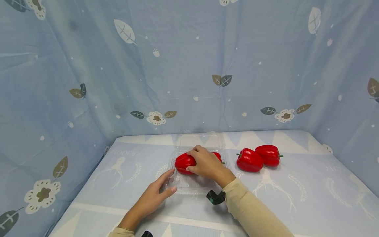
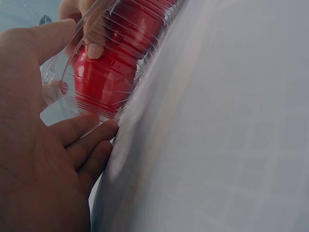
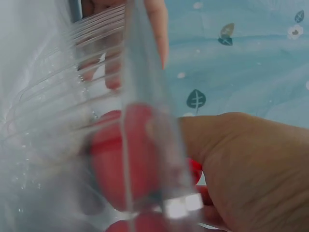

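A clear plastic clamshell container [image 1: 189,188] lies on the table with its lid [image 1: 199,140] folded back. My right hand [image 1: 208,164] grips a red bell pepper [image 1: 183,163] in the tray's left part, fingers over the top and thumb on the near side. Another red pepper [image 1: 218,156] shows partly behind that hand, its green stem to the right. Beside the tray's left wall is my left hand [image 1: 154,195], thumb and fingers spread. In the left wrist view, the fingertips [image 2: 107,129] are right at the ribbed wall, with red pepper [image 2: 106,82] seen through the plastic.
Two more red bell peppers, one [image 1: 249,160] in front and one [image 1: 267,155] behind it, lie close together on the table right of the container. A patterned blue curtain [image 1: 183,65] hangs around the table [image 1: 311,184] at the back and sides.
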Demonstrator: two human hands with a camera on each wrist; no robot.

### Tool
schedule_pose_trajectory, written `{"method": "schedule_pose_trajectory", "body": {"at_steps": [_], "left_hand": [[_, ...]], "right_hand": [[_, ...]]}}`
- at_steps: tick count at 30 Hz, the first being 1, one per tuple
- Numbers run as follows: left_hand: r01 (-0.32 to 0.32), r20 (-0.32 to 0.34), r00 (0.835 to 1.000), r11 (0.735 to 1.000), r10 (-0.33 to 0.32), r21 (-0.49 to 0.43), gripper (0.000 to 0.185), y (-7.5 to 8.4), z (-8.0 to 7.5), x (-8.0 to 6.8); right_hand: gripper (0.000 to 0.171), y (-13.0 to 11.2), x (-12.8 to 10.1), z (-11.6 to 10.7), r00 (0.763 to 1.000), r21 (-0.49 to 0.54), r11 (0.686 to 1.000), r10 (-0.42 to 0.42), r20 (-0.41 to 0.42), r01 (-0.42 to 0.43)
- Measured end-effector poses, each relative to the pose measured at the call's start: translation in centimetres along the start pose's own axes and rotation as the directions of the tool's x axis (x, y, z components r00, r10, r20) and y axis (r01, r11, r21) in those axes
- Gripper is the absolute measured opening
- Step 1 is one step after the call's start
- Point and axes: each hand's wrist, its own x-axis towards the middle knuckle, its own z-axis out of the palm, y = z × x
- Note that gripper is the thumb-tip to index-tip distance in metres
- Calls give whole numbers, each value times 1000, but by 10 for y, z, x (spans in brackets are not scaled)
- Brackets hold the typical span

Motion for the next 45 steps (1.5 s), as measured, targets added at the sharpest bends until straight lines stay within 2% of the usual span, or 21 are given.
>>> {"method": "schedule_pose_trajectory", "body": {"at_steps": [3, 8, 12, 17, 23, 26, 33, 41, 45], "left_hand": [[10, 2, 1000, 1000, -10, 5, 66, 1, 1, 0], [17, 5, 1000, 1000, -17, 17, 66, 0, 2, 1], [12, 7, 1000, 1000, -12, 12, 66, 0, 2, 1], [15, 2, 1000, 1000, -15, 19, 66, 1, 2, 2], [5, -2, 1000, 1000, -5, 21, 66, 2, 2, 3], [9, 6, 1000, 1000, -9, 15, 67, 2, 3, 3], [34, 10, 999, 999, -35, 12, 67, 1, 5, 2], [37, -7, 999, 999, -37, 29, 67, 0, 3, 2], [34, -4, 999, 999, -34, 15, 66, -1, 2, 2]], "right_hand": [[55, 3, -1, -1, 1000, 39, 999, -3, -12, 4], [53, 7, -5, -9, 999, 160, 987, 13, -41, -7], [48, 11, -10, -18, 996, 265, 964, 30, -87, -6], [43, 16, -18, -30, 989, 338, 941, 52, -137, -3], [39, 26, -28, -41, 984, 462, 887, 70, -163, 14], [37, 34, -33, -43, 984, 482, 876, 78, -163, 11], [33, 49, -45, -48, 978, 476, 879, 121, -172, -25], [32, 58, -55, -53, 977, 486, 872, 148, -154, -55], [31, 64, -59, -55, 973, 468, 881, 158, -166, -63]]}}
